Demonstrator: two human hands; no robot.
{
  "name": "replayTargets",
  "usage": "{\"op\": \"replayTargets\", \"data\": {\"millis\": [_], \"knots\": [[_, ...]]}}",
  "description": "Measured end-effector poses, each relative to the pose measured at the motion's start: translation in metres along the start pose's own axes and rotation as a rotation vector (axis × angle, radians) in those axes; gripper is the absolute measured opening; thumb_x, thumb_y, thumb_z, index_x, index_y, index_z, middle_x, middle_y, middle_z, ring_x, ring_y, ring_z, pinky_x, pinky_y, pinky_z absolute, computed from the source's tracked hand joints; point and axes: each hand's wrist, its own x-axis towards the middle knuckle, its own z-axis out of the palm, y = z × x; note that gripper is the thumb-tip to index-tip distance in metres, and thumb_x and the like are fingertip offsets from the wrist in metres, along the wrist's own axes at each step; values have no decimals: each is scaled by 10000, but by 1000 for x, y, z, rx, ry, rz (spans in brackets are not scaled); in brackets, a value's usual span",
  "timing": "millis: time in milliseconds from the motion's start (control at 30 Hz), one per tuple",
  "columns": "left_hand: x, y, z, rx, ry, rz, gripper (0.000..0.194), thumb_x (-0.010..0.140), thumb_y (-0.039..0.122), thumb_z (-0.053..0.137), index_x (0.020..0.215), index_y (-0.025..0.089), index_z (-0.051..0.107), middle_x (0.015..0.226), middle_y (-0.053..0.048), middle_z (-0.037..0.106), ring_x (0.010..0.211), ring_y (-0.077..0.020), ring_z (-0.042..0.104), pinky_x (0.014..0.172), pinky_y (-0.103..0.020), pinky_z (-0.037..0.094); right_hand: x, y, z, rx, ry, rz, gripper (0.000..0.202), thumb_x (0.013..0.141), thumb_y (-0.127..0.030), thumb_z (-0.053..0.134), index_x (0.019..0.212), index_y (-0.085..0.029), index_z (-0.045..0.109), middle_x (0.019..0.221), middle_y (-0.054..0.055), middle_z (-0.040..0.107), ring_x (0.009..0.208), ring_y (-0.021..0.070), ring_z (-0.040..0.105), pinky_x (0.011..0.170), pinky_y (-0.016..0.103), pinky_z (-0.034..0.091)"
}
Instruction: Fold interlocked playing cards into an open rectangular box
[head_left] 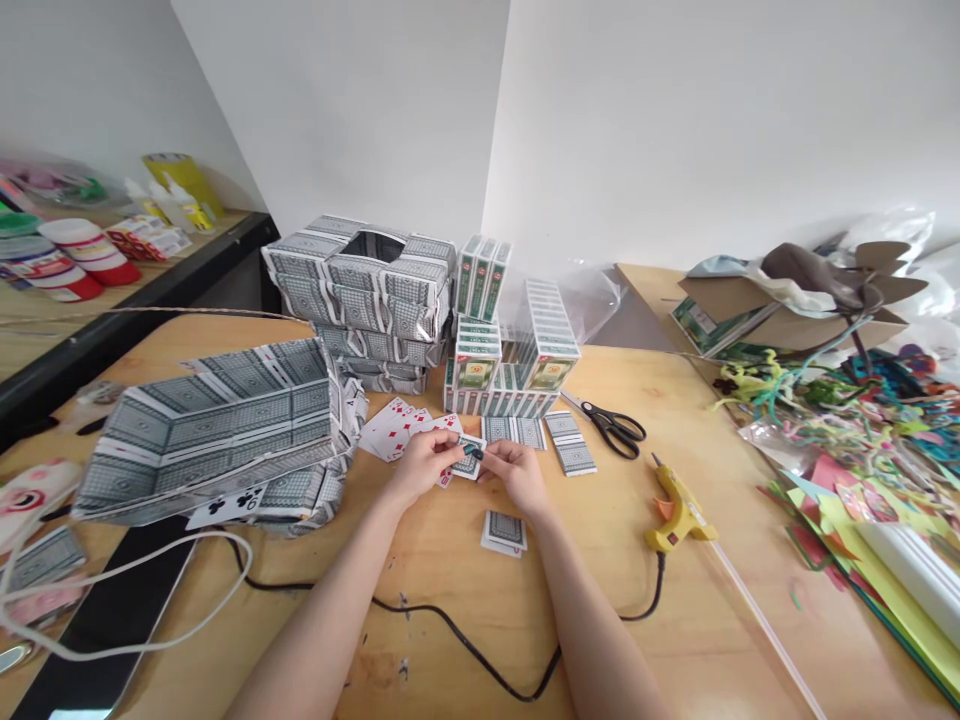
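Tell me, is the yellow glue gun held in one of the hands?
No, the yellow glue gun lies on the table, apart from both hands, which hold a card.

Grey-patterned card boxes [217, 430], yellow glue gun [679, 515], black-handled scissors [611, 425], green-white packs [480, 365]

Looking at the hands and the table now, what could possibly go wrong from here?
1. Both hands, left hand and right hand, pinch one folded card; it may crease wrongly or slip.
2. The glue gun lies near the right forearm; if hot, it might burn.
3. Its black cord runs under the arms and could snag.
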Motion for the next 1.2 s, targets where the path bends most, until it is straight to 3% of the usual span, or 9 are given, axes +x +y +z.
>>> {"op": "replayTargets", "data": {"millis": [400, 767, 1200], "knots": [[-2, -1, 1, 24, 6, 8, 226, 669, 348, 575, 620, 128, 561, 556, 31, 431, 524, -78, 385, 483, -196, 293, -1, 2, -1, -15, 6, -13, 297, 611, -447, 670, 609, -168, 569, 522, -4, 596, 469, 127, 550, 484, 245, 448], [-3, -3, 10, 0, 133, -27, 245, 689, 387, 560, 652, 146, 585, 500, 37, 468, 408, -70, 376, 390, -195, 272, -4, -3, 0, 21, -22, -9, 264, 623, -411, 675, 606, -165, 579, 519, -8, 600, 467, 118, 543, 490, 241, 442], [-3, -4, 10, -8, 100, -14, 246, 710, 374, 546, 601, 156, 509, 460, 56, 398, 384, -65, 362, 373, -192, 261, -2, 1, -2, 42, -53, -3, 231, 639, -365, 674, 592, -159, 580, 522, -5, 600, 461, 112, 534, 502, 240, 436]]}}
